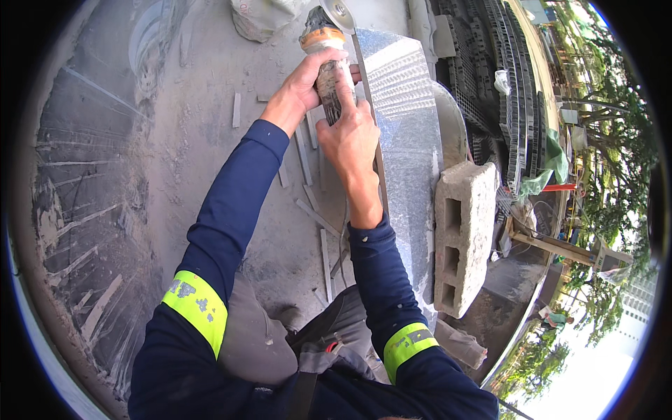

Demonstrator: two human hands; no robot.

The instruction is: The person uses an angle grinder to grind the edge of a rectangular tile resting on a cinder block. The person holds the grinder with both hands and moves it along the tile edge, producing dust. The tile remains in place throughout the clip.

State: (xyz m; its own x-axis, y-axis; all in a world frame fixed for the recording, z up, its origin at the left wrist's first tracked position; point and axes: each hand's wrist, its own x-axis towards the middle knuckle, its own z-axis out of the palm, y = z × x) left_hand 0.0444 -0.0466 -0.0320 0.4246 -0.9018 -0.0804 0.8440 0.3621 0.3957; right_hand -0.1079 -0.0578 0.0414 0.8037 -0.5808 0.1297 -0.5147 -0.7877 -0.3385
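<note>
An angle grinder [327, 89], dusty, with an orange collar near its head, is in both my hands at the upper middle. Its round disc [339, 14] points away from me, beside the far end of a long grey speckled slab [406, 150]. Around the grinder's front part wraps my left hand [304, 80], thumb across the top and fingertips showing on the far side. My right hand [350, 140] grips the rear of the body, its index finger stretched along the casing. Whether the disc touches the slab's edge I cannot tell.
Right of the slab lies a hollow concrete block [465, 238]. Beyond it are stacked dark grid panels [511, 91]. Thin offcut strips [304, 157] litter the dusty floor, and a cord [344, 241] runs beneath my right forearm. A whitish sack [266, 17] sits at the top.
</note>
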